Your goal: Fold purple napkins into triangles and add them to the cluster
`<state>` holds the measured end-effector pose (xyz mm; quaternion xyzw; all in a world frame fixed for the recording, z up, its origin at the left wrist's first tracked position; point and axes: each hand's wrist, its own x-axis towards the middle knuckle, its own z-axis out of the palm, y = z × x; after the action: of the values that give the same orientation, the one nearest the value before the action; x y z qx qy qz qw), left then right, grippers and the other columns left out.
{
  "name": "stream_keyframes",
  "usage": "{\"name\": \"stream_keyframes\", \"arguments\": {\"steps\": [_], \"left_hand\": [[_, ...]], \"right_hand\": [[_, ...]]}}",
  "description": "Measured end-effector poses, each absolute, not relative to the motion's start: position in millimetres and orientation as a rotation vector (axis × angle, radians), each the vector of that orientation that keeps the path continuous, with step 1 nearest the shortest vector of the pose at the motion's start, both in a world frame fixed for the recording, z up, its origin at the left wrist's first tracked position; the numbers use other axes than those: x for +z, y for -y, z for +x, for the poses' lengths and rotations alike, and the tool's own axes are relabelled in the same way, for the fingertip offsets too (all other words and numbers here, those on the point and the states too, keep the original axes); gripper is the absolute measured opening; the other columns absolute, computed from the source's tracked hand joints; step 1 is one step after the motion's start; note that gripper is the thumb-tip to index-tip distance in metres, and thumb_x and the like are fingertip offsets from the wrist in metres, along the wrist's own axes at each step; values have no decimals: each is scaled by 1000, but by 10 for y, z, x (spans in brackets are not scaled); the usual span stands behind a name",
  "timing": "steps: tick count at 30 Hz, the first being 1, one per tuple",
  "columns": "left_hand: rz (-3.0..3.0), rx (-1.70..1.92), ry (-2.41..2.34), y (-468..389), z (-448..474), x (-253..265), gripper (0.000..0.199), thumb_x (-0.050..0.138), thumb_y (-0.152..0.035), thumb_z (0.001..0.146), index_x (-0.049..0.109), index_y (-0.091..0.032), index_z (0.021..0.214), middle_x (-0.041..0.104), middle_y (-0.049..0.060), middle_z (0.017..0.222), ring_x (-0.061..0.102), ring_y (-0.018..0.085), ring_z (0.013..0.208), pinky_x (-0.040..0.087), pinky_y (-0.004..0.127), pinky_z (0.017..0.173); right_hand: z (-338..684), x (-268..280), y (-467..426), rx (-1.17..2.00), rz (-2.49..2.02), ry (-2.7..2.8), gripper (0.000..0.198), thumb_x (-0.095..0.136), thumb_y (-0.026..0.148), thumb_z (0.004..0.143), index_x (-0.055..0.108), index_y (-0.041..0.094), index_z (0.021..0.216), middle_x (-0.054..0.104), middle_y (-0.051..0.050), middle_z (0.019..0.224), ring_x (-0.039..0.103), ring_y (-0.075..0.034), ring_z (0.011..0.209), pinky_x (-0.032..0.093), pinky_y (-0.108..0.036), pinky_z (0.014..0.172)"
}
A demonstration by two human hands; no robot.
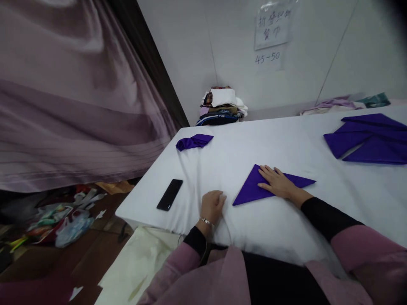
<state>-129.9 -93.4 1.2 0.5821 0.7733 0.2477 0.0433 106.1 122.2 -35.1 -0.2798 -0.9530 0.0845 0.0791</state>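
Note:
A purple cloth napkin (249,188), folded into a triangle, lies on the white-covered table in front of me. My right hand (276,181) rests flat on its middle with the fingers spread, hiding part of the cloth. To the left, apart from the napkin, my left hand (212,206) sits on the tablecloth with its fingers curled in a loose fist; nothing shows in it. A rolled purple napkin (194,142) lies near the far left edge. At the far right are more purple napkins (372,140), spread in overlapping layers.
A black phone (170,195) lies near the table's (143,199) left edge. Behind the table are a stack of folded cloths (222,106) and some lilac and green fabric (349,103). A pink curtain (79,84) hangs at left, above bags (73,226) on the floor.

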Motion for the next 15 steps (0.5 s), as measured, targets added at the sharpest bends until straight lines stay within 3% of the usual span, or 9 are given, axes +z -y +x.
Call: {"name": "stream_keyframes", "arguments": {"steps": [3, 7, 15], "left_hand": [[1757, 935, -2265, 1058, -1095, 5, 10, 63, -29, 79, 68, -22, 85, 68, 1, 86, 60, 18, 85, 45, 34, 80], [1700, 950, -2244, 1043, -897, -7, 15, 71, -24, 70, 67, -23, 84, 65, 1, 90, 57, 19, 89, 42, 36, 82], [1638, 903, -2285, 923, -873, -68, 11, 69, -18, 69, 64, -22, 78, 61, 1, 93, 53, 20, 92, 39, 38, 85]], "right_hand": [[1061, -348, -1225, 261, -850, 2867, 79, 23, 69, 85, 27, 16, 144, 23, -12, 150, 16, -27, 138, 17, -50, 110], [1064, -362, -1228, 252, -835, 2853, 78, 22, 68, 85, 27, 17, 144, 24, -11, 149, 17, -28, 138, 17, -50, 110], [1074, -373, -1269, 255, -846, 2863, 78, 22, 68, 85, 27, 18, 144, 25, -11, 149, 17, -28, 138, 18, -50, 110]]}}
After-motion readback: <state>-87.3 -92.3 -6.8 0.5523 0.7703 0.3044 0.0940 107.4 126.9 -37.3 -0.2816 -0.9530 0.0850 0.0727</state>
